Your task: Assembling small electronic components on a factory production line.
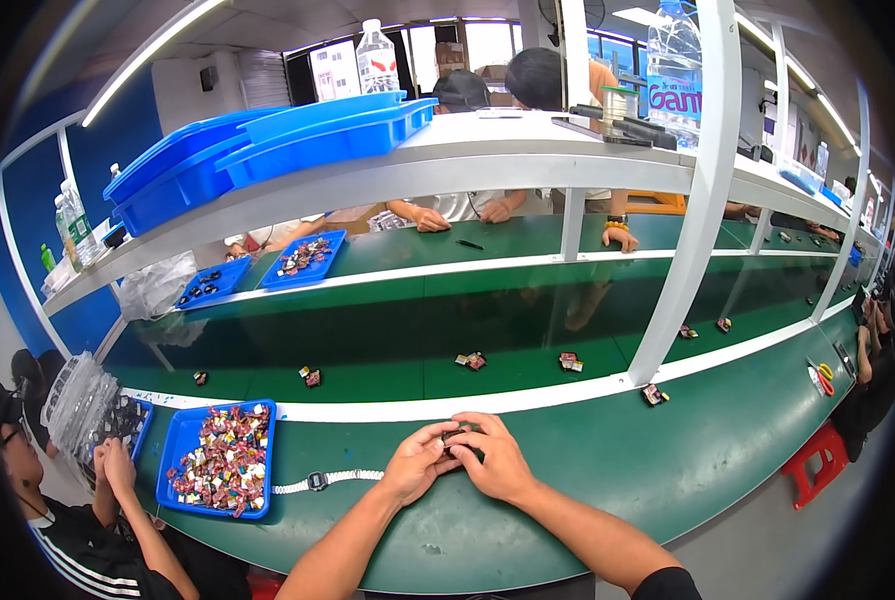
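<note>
My left hand (pixel 417 463) and my right hand (pixel 497 462) meet above the green worktop, fingers closed around one small dark part (pixel 454 436). Most of that part is hidden by the fingers, so its kind is unclear. Beside my left wrist lies a digital wristwatch (pixel 316 481) with a pale metal band. Further left sits a blue tray (pixel 272 455) heaped with small dark-red, yellow and white pieces (pixel 225 455).
A white rail and an upright post (pixel 682 220) run beyond my hands. Behind them, a green belt (pixel 387 370) carries several small clusters of pieces. Scissors (pixel 820 378) lie far right. At left, a co-worker's hands (pixel 115 465) are near clear plastic trays (pixel 79 405).
</note>
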